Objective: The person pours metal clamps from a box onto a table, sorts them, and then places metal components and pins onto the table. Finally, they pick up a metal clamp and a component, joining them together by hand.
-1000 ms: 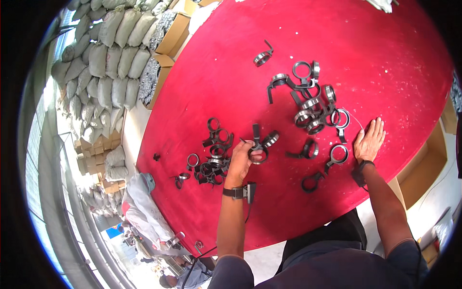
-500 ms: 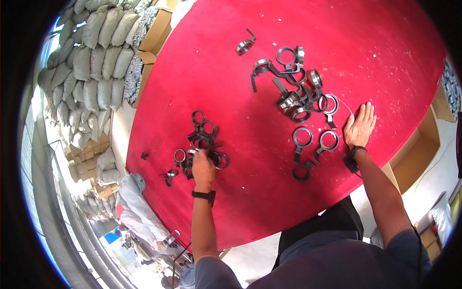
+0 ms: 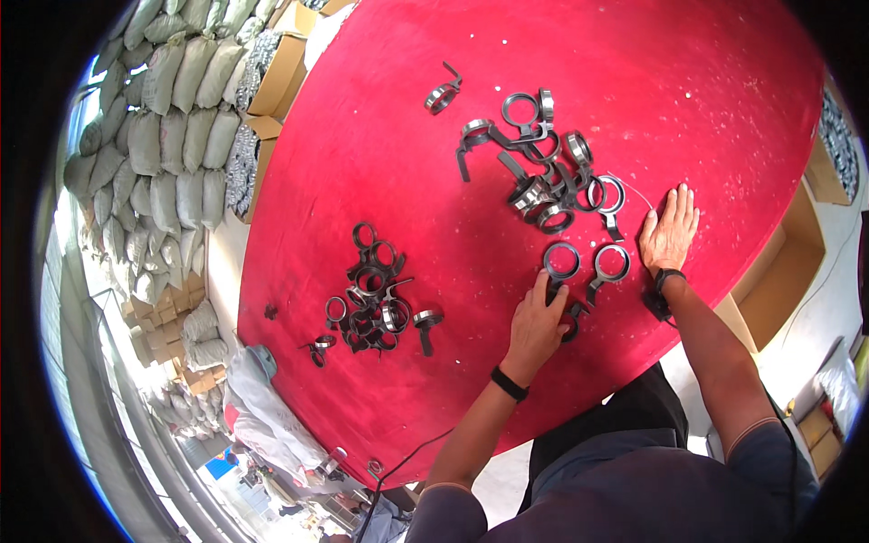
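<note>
Black, metal-looking round ring with a flat stem (image 3: 577, 261) sits near right. Our left hand (image 3: 536, 328) touches it; we can't tell if it pinches. Our right hand (image 3: 668, 237) lies flat. We should hold the stem gently.

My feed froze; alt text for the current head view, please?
The left hand is at a dark ringed part on a red table; the right hand rests palm-down at right. Similar parts form a cluster farther up and a heap at left; stacked sacks fill the upper left.

Black stemmed ring (image 3: 577, 261) | lying flat | stem partly hidden | left of matching ring (image 3: 627, 261)
</note>
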A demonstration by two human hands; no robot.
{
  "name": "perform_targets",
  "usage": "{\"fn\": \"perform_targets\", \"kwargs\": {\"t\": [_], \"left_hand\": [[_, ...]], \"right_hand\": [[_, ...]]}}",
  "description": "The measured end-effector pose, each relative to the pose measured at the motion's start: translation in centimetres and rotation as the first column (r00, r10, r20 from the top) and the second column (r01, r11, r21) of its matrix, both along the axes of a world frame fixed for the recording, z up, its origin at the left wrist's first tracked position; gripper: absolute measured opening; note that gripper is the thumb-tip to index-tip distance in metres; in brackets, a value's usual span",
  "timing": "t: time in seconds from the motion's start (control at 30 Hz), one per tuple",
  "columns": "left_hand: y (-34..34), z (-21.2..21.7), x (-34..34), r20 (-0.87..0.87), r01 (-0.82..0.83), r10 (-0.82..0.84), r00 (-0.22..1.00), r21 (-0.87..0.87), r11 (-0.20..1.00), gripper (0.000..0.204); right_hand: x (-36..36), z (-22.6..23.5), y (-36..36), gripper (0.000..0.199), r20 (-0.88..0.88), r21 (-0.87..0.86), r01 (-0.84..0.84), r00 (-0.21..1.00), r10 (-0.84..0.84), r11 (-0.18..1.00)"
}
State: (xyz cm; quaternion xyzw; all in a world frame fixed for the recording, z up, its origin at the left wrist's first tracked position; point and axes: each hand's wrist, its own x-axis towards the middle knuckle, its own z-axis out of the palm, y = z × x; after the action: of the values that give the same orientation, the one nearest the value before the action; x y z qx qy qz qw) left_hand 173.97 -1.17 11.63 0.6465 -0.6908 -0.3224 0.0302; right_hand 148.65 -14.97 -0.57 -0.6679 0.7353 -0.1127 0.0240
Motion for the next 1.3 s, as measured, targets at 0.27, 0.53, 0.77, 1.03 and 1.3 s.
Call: {"fn": "perform_targets", "kwargs": {"t": [0.27,0.53,0.77,1.03,1.3], "left_hand": [[6.3,-5.5,3.1,-0.046,-0.223,0.220,0.974,-0.062,0.973,0.044],[10.5,-2.7,15.6,0.393,-0.273,0.366,0.844,-0.271,0.923,0.013],[4.2,4.5,14.4,0.626,-0.208,0.342,0.701,-0.279,0.937,0.020],[-10.2,-1.1,0.3,0.079,-0.189,0.249,0.965,-0.450,0.873,0.030],[-11.2,-2.6,-0.3,0.038,-0.280,0.332,0.942,-0.455,0.845,0.024]], "right_hand": [[0.4,0.1,-0.2,0.063,0.023,0.001,0.002,1.000,-0.002,1.000],[0.4,0.4,-0.4,0.063,0.027,0.013,0.006,1.000,-0.007,1.000],[-0.8,0.1,-0.4,0.062,0.001,0.020,0.023,1.000,-0.023,1.000],[0.0,0.5,-0.3,0.063,0.029,0.044,0.017,0.999,-0.018,0.999],[-0.1,0.3,-0.4,0.064,0.039,0.042,0.026,0.999,-0.027,0.999]]}}
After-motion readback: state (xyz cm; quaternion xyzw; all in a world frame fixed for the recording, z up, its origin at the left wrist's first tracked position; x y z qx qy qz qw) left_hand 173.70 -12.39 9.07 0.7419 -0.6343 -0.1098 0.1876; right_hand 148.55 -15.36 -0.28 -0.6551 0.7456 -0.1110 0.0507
